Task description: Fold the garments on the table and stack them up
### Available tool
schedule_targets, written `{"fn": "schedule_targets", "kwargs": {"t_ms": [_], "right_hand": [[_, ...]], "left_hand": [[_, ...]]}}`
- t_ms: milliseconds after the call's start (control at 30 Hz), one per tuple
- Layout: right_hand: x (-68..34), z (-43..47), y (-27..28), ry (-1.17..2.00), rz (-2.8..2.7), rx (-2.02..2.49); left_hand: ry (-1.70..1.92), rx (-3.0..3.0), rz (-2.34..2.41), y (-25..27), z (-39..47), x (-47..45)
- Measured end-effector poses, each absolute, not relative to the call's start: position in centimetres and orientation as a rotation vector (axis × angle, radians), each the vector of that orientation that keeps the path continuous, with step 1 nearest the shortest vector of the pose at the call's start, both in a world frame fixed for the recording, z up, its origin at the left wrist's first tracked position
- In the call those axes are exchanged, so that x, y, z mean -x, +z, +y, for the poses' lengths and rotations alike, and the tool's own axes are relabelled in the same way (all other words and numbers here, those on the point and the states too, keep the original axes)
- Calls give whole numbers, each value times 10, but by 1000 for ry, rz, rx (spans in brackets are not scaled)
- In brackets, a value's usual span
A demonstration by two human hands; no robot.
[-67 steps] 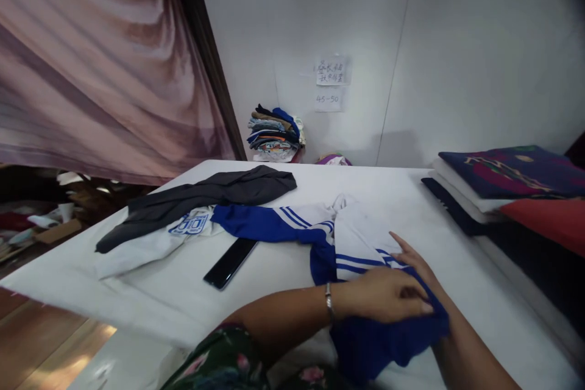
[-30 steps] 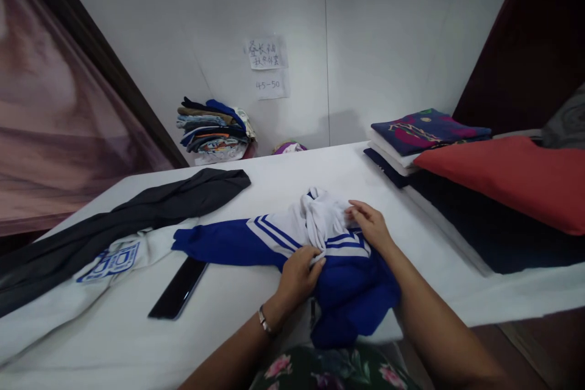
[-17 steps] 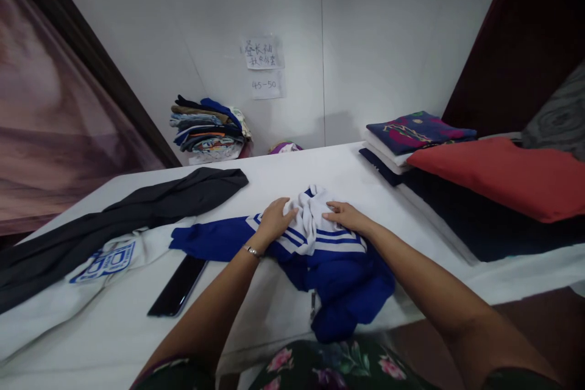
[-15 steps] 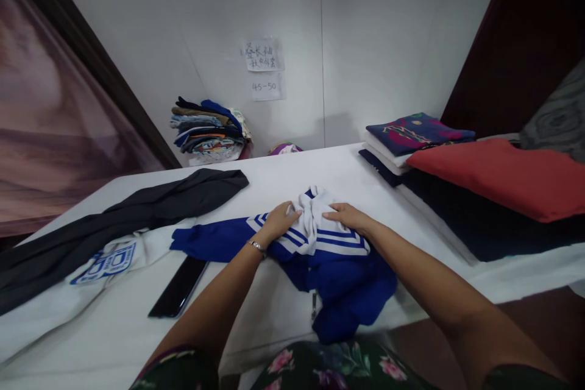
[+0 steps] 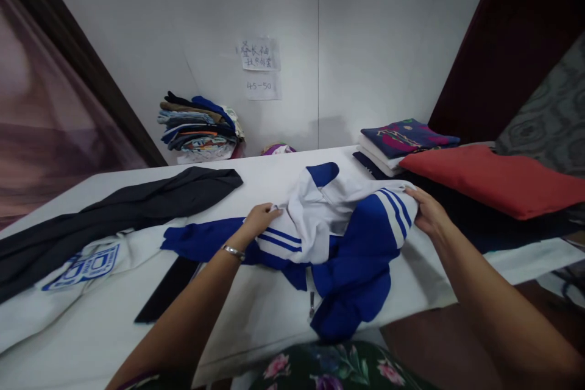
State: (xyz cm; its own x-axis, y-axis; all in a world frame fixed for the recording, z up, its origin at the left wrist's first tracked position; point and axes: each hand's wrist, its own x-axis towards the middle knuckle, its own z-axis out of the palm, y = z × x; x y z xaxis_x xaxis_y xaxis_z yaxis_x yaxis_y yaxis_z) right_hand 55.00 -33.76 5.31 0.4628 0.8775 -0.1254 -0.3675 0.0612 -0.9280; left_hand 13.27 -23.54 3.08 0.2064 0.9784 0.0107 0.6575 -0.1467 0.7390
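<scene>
The blue-and-white jacket point(image 5: 315, 228) lies, loosely spread, on the near middle of the white table point(image 5: 269, 180). The left hand point(image 5: 259, 220) is clamped on its left shoulder area; the right hand point(image 5: 427, 212) pinches the right, seemingly lifted. This wide grip presumably serves to tension the cloth between

Dark garment point(image 5: 137, 210): sprawled down the table's point(image 5: 274, 177) left side!
White garment point(image 5: 105, 263): close alongside, flashing blue print.
Phone point(image 5: 164, 291): flat, left, toward the near edge.
Folded stack point(image 5: 406, 136): holding the right side, red cloth point(image 5: 484, 180) in front.
Clothes pile point(image 5: 201, 128): past the far edge.
Paper notices point(image 5: 260, 61): on the wall point(image 5: 365, 42), lower reading 45-50.
</scene>
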Motion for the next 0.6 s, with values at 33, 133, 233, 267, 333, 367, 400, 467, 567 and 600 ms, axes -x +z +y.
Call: {"fn": "schedule_targets", "kwargs": {"t_ms": [33,133,233,267,333,367,400,467,567,600], "right_hand": [[-553,-343,49,1028,-550,1164],[-554,-354,44,1033,-570,1187],[-551,-360,55,1003,-601,1183],[-550,-362,62,974,-615,1178],[-549,-366,80,874,-646,1155],[-548,-368,91,802,-658,1140],[-548,-371,102,720,-671,1124],[-547,-377,125,533,-706,1098],[-544,-390,160,209,-785,1073],[-543,-395,172,95,-811,1070]], "left_hand": [[776,-1815,1503,36,-236,-128],[1031,-1681,1429,57,-239,-119],[1191,-1635,1386,81,-247,-112],[1248,-1647,1406,91,-251,-109],[1369,-1703,1483,113,-260,-102],[1436,-1734,1534,125,-267,-98],[1510,-1759,1587,140,-274,-95],[1656,-1789,1674,170,-292,-88],[1830,-1833,1752,215,-319,-76],[1838,-1843,1783,227,-326,-70]]}}
